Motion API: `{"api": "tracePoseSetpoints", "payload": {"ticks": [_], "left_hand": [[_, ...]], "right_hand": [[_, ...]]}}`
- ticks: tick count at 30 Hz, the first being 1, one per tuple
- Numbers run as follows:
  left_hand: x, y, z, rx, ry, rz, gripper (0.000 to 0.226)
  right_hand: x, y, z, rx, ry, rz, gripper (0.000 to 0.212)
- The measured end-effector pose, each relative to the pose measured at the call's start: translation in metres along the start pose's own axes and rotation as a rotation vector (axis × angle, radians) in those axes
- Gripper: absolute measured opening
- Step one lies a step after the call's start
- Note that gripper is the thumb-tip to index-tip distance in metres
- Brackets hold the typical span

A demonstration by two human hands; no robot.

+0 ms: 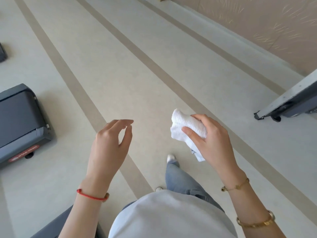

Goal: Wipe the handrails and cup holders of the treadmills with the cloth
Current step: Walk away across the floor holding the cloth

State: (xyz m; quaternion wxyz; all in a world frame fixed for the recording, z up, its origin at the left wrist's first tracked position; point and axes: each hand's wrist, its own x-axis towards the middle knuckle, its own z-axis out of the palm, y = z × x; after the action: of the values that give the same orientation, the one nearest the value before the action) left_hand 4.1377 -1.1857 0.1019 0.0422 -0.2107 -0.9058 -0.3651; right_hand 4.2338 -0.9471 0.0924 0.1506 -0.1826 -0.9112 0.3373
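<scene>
My right hand [208, 140] grips a bunched white cloth [186, 127], thumb across its front, with a corner hanging below the palm. My left hand [111, 143] hovers to the left of it, fingers loosely bent and holding nothing. The rear end of a dark grey treadmill [22, 122] lies on the floor at the left. No handrail or cup holder shows in this view.
A grey machine base [289, 100] juts in at the right edge. Another dark treadmill edge [56, 224] sits at the bottom left. Pale floor with tan stripes [137, 48] stretches ahead to a beige wall [257, 19]. My legs and shoes are below.
</scene>
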Motion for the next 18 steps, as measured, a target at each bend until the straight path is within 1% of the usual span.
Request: {"api": "tracePoseSetpoints", "payload": {"ticks": [3, 9, 14, 18], "left_hand": [[0.067, -0.019, 0.018, 0.008, -0.001, -0.018, 0.018], [0.227, -0.042, 0.049, 0.029, 0.052, -0.036, 0.019], [0.360, -0.056, 0.061, 0.037, 0.116, -0.076, 0.017], [0.446, -0.079, 0.066, 0.048, 0.158, -0.134, 0.017]], "right_hand": [[0.072, 0.009, 0.020, -0.004, -0.013, -0.020, 0.035], [0.238, 0.020, 0.049, 0.018, -0.032, -0.042, 0.030], [0.390, 0.011, 0.066, 0.013, -0.075, -0.102, 0.032], [0.497, -0.001, 0.090, 0.003, -0.131, -0.160, 0.030]]}}
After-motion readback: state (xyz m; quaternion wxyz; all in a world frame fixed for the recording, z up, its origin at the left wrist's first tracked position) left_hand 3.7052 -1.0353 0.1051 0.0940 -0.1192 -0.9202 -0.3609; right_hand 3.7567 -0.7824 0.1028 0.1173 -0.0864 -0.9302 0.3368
